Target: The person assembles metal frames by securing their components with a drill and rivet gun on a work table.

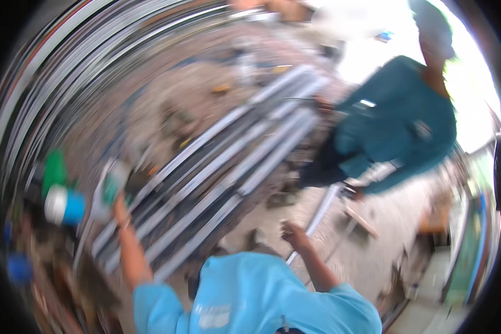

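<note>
My left arm reaches out to the left, and my left hand (118, 209) is at a pale, see-through and green thing (112, 182), perhaps a bottle. Blur hides the fingers, so I cannot tell whether they grip it or only touch it. Close by stands a white and blue jug-like container (64, 205), with a green object (54, 171) behind it. My right hand (296, 234) is closed in front of my body, to the right. A thin pale strip shows just below it, but what the fingers hold, if anything, is too blurred to name.
Long grey metal bars (206, 189) lie side by side across the middle. A person in a dark teal shirt (395, 122) stands at their right end, one hand near a pale bar (324, 209). Stacked long profiles (55, 72) curve along the far left.
</note>
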A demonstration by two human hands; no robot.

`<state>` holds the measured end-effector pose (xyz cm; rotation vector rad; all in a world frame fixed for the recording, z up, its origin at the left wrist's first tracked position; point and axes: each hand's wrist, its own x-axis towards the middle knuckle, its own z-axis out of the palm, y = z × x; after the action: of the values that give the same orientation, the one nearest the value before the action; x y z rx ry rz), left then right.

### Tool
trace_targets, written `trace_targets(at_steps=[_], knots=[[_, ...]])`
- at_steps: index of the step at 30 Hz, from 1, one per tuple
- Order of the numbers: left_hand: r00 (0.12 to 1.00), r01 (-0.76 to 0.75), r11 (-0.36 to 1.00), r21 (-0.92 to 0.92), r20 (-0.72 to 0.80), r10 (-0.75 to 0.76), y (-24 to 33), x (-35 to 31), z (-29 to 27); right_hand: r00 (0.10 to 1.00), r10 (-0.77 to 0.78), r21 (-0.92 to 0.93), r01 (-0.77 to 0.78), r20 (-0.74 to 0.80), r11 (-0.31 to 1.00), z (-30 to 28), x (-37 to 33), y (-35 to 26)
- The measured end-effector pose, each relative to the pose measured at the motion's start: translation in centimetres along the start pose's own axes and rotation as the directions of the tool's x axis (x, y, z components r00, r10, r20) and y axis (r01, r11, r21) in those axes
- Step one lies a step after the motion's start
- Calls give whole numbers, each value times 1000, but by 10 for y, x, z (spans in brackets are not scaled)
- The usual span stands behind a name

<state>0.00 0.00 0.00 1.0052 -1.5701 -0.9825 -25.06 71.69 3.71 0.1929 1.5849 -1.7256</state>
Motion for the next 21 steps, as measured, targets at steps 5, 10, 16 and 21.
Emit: trace_targets(at_steps=[5,10,16,21], knots=[[715,699,714,-37,24,-699,10,46,27,924,216,361,-93,-316,928,31,-53,-12],[664,732,667,139,72,-744,-18,75,-6,902,246,323,-129,-354,938,92,-77,-3],[641,692,557,-460,34,-767,-25,85,-9,924,224,270,-140,-309,953,116,-95,-5],[688,661,583,-473,71,-722,-24,83,-2,928,154,114,-121,-340,986,121,-88,-15]])
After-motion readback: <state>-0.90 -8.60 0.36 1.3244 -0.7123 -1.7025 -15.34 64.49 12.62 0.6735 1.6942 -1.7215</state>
